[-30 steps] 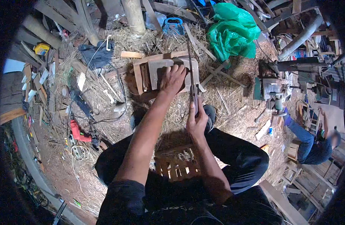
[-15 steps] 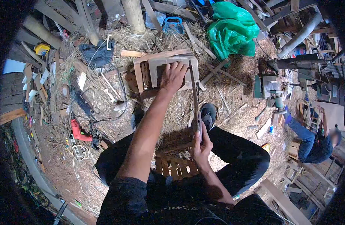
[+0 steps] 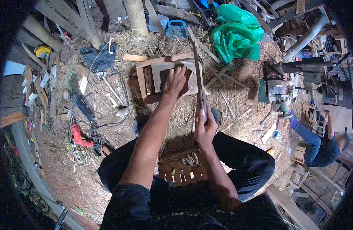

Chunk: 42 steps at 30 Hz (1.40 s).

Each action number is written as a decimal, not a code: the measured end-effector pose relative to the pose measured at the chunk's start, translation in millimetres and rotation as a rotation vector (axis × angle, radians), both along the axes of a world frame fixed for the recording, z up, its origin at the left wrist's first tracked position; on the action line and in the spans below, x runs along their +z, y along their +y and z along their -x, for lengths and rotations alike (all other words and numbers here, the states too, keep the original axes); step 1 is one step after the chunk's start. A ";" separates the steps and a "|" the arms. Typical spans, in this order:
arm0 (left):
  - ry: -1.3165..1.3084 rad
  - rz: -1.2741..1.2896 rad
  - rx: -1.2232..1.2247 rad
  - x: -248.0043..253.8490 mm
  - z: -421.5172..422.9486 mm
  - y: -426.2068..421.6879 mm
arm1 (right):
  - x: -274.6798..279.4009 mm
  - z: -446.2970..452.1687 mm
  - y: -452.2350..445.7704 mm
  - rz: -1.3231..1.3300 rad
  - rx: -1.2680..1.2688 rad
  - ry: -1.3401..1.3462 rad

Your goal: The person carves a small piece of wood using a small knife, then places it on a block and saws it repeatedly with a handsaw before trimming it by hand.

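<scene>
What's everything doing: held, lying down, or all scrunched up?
Saw: held in the right hand, pointing away from the body
Wooden board: lying under the left hand
Red drill: lying on the ground
Green plastic bag: crumpled
White cord: coiled

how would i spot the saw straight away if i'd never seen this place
From the big green plastic bag, look left and lower to the wooden board under the left hand. Just right of that board is the saw, a long, narrow blade pointing up the picture. Unlike the loose sticks nearby, it is held in the right hand.
</scene>
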State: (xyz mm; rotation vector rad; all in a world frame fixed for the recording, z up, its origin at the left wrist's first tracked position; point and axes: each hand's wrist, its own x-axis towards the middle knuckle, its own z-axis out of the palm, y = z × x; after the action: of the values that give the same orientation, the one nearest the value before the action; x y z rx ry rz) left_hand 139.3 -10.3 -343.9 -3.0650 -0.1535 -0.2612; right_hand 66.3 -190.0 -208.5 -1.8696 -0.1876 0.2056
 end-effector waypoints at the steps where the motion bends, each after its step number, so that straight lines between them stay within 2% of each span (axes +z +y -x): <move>1: -0.003 -0.036 -0.014 -0.9 1.1 1.9 | -3.4 -2.6 2.5 0.002 0.002 0.024; 4: -0.059 -0.083 0.033 -6.9 1.9 -1.0 | -18.6 -7.8 6.9 -0.016 -0.001 0.106; 5: -0.087 -0.089 0.064 -9.2 1.1 -3.3 | -24.8 -9.1 8.9 -0.023 -0.011 0.061; 8: -0.074 0.038 -0.002 17.6 1.3 -2.5 | -23.9 -16.2 16.4 -0.008 -0.029 0.024; 14: -0.085 0.046 -0.003 17.8 1.5 -2.7 | -20.0 -24.4 18.9 0.115 0.010 0.043; 17: -0.081 0.181 -0.002 22.1 1.0 -2.4 | -29.2 -22.0 17.9 0.139 0.027 -0.055; 18: -0.171 0.242 -0.026 26.0 3.3 -1.8 | -34.2 -11.0 10.6 0.058 -0.004 -0.011; 20: -0.121 0.321 -0.001 38.5 2.8 -2.7 | -27.0 26.4 -19.1 0.099 0.024 0.058; 22: -0.199 0.337 -0.012 33.7 2.2 -3.8 | -21.7 61.6 -57.9 0.174 0.104 -0.115; 23: -0.235 0.345 -0.019 30.5 3.7 -4.5 | -9.2 74.1 -71.6 0.159 0.078 0.070; 24: -0.230 0.343 -0.015 28.9 5.1 -5.0 | 9.0 80.7 -77.7 0.141 0.051 0.257; 27: -0.223 0.355 0.000 29.1 2.9 -2.9 | 31.6 67.3 -64.7 0.185 0.066 0.099; 31: -0.215 0.294 0.010 26.6 0.6 -2.5 | 29.2 73.2 -65.3 0.142 0.054 0.164; 34: -0.201 0.366 0.033 38.9 1.6 -4.5 | 44.1 71.7 -65.0 0.203 0.140 -0.252; 37: -0.195 0.418 0.009 34.4 1.4 -3.6 | 50.7 49.7 -42.8 0.156 0.067 -0.159; 40: -0.222 0.191 0.011 15.8 3.6 -6.9 | 20.9 20.7 -23.9 0.005 0.012 0.054; 42: -0.179 0.212 0.004 -6.3 -2.2 0.3 | 9.8 2.8 -11.6 0.014 0.045 -0.018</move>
State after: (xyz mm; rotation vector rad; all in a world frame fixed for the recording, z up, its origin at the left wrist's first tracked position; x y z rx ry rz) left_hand 141.5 -9.9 -350.2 -3.2455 -0.2091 -0.5539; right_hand 63.5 -201.6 -198.7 -1.8827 -0.2412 0.2219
